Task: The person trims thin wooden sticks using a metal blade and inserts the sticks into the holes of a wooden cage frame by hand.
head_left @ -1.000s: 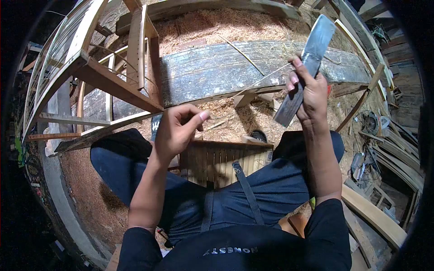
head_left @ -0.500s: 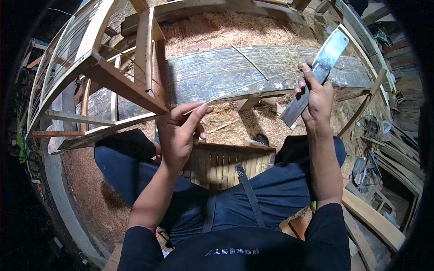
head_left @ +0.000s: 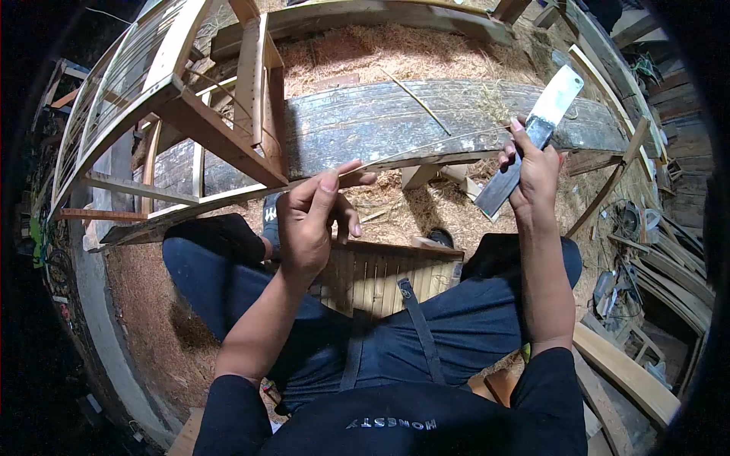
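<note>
**A thin strip spans your two hands, the knife tucked in one palm**

Your right hand (head_left: 536, 178), right of centre, is closed around the handle of a broad-bladed knife (head_left: 557, 97), blade toward the upper right. Carrying it low in the palm seems to free the thumb and forefinger for the far end of the thin pale strip (head_left: 422, 147).

Your left hand (head_left: 306, 228), left of centre, is half-open at the strip's near end; whether its fingers pinch it, I cannot tell. Held between both hands, the strip appears supported along its length.

Between your knees sits a slatted wooden panel (head_left: 372, 277). Beyond your hands, a weathered plank (head_left: 327, 125) crosses the frame, a loose stick (head_left: 414, 100) lying on it. A wooden frame (head_left: 220, 137) fills the upper left. Wood shavings (head_left: 350, 49) cover the floor; boards (head_left: 631, 376) lie at lower right, and the workshop's edges fall dark.
</note>
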A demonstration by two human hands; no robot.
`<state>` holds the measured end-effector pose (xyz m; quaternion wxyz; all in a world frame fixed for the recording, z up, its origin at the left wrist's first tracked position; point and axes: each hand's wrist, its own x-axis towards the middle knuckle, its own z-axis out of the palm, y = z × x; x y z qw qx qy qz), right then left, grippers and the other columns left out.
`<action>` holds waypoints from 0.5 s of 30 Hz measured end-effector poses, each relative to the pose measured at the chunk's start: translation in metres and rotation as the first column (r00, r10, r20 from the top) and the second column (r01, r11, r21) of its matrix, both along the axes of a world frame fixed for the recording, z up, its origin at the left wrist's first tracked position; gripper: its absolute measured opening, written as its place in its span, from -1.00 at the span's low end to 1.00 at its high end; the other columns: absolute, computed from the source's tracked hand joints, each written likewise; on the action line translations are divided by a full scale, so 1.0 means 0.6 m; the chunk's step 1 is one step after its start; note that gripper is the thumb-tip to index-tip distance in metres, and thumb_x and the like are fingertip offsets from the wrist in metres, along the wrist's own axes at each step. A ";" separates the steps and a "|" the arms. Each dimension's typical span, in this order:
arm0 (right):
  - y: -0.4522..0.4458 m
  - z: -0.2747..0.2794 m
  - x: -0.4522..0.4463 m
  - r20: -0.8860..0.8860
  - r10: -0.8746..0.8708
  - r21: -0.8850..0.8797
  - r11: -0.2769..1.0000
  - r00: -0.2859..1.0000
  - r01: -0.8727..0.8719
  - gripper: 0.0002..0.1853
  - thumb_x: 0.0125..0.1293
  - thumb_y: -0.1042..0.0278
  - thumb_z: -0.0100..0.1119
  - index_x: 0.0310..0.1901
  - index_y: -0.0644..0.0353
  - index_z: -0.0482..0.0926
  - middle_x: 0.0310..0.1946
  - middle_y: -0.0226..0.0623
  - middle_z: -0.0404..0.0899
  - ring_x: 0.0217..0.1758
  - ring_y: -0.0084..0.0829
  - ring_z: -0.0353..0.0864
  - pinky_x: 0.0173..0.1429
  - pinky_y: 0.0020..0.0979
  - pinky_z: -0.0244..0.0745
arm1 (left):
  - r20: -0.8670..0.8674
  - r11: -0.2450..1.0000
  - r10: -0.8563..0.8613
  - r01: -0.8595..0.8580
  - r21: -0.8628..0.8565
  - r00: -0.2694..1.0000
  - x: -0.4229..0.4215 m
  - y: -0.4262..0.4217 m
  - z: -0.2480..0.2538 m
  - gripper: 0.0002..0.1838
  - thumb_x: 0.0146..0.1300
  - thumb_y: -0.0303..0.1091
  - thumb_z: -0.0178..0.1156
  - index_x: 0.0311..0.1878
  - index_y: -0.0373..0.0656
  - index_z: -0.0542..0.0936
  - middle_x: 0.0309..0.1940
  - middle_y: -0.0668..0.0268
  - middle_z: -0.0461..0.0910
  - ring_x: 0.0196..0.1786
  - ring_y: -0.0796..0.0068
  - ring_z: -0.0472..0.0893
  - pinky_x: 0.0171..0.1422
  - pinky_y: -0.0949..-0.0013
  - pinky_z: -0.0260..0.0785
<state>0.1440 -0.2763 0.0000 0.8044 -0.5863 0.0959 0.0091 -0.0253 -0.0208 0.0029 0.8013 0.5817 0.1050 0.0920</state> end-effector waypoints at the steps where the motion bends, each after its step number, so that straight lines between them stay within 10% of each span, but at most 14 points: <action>1: -0.002 0.001 -0.001 0.012 0.004 0.005 1.000 1.000 -0.004 -0.74 0.34 0.50 0.30 0.01 0.28 0.50 -0.37 -0.34 0.53 -0.54 -0.58 0.45 -0.53 -0.48 0.44 | 0.002 1.000 -0.002 0.002 0.002 1.000 0.000 0.000 -0.002 -0.63 0.57 -0.21 0.02 0.18 -0.30 0.58 -0.10 0.02 0.73 -0.61 0.66 0.52 -0.62 0.62 0.27; 15: 0.002 0.002 -0.024 0.049 0.019 -0.047 0.999 0.999 -0.016 -0.73 0.30 0.50 0.35 -0.02 0.28 0.51 -0.46 -0.41 0.53 -0.60 -0.61 0.45 -0.57 -0.50 0.43 | 0.136 0.932 0.348 -0.358 0.054 0.927 0.010 -0.010 -0.006 -0.75 0.49 -0.38 0.15 0.12 -0.28 0.62 -0.10 0.09 0.74 -0.52 0.62 0.59 -0.60 0.61 0.27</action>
